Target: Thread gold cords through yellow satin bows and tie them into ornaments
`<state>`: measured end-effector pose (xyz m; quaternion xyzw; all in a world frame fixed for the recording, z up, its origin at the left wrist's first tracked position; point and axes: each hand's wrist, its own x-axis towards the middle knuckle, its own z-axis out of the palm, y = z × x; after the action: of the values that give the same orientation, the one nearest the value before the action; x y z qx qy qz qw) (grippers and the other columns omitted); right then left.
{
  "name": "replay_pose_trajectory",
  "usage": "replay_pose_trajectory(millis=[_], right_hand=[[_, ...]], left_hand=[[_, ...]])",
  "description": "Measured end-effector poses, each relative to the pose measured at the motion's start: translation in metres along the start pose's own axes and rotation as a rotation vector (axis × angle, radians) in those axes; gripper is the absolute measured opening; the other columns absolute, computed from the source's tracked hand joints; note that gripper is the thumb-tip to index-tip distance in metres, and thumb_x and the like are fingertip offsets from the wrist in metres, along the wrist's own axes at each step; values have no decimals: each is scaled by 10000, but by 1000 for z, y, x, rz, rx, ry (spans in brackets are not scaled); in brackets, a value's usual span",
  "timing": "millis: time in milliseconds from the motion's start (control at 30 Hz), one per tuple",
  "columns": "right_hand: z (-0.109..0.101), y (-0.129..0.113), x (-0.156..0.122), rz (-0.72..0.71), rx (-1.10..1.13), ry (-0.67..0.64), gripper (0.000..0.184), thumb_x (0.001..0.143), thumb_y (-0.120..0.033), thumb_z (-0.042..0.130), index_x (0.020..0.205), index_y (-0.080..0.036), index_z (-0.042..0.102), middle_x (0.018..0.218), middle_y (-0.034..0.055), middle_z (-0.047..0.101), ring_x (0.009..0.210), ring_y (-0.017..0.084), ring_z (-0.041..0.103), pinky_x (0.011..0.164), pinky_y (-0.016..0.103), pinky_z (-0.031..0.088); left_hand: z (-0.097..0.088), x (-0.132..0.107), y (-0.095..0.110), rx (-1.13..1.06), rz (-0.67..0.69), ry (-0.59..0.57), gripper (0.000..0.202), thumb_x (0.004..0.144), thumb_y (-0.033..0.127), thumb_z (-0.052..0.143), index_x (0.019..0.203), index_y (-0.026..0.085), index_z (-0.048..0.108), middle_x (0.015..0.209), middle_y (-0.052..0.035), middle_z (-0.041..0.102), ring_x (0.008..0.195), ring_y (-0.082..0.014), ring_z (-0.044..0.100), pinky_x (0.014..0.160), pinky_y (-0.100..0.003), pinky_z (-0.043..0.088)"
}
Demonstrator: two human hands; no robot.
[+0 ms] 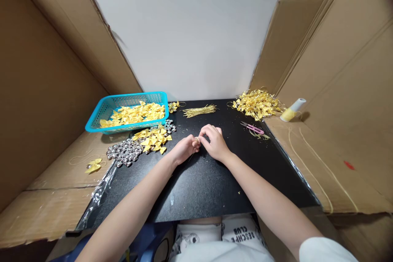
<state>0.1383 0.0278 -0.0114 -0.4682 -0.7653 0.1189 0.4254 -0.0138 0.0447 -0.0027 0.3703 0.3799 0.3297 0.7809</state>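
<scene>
My left hand and my right hand meet over the middle of the black table, fingers pinched together. Between the fingertips shows a bit of thin gold cord, mostly hidden; I cannot make out whether anything else is held with it. Beyond the hands lies a bundle of cut gold cords. Left of my left hand are loose yellow fabric bows beside a cluster of small silver bells. To the right of my right hand lie pink-handled thread snips among cord scraps.
A blue plastic basket of yellow bows stands back left. At the back right are a heap of corded bows and a thread cone. One bow with cord lies on the left cardboard. Cardboard walls flank the black table.
</scene>
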Motion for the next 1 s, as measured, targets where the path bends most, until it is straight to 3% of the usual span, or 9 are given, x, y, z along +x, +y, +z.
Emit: replay_pose_trajectory(millis=[200,400,633,767,1000], right_hand=[[-3,-3,1,23,59,-10,102,883,-211,557,784,-199,575,913,14,642,858,169,560,842,344,297],[-2,-4,4,48,186,-6,121,853,-203,578,735,-205,601,835,1,645,809,160,574,789,323,365],[-8,-1,6,60,286,115,103,801,-178,563,703,-204,581,748,13,611,709,154,525,697,294,422],[-10,-2,5,26,269,72,129,705,-170,668,616,-207,583,713,-5,618,712,156,525,723,308,397],[-8,0,4,64,249,0,49,723,-213,718,709,-214,672,786,0,664,755,158,543,787,335,374]], left_hand=[[-4,1,-2,-8,-72,-69,256,722,187,476,471,172,425,574,-17,489,598,-122,474,620,-232,421],[-6,3,-4,-33,-57,-102,245,733,189,497,494,158,454,565,-8,491,514,-94,406,573,-229,396],[-5,3,-4,-78,-12,-101,232,738,170,511,514,159,451,575,5,483,501,-89,393,551,-226,392],[-5,4,-4,-106,-15,-67,193,722,167,527,535,155,477,547,18,470,504,-85,413,561,-212,397],[-6,4,-5,-113,-26,-18,143,689,153,534,548,148,510,525,23,483,503,-80,428,574,-208,415]])
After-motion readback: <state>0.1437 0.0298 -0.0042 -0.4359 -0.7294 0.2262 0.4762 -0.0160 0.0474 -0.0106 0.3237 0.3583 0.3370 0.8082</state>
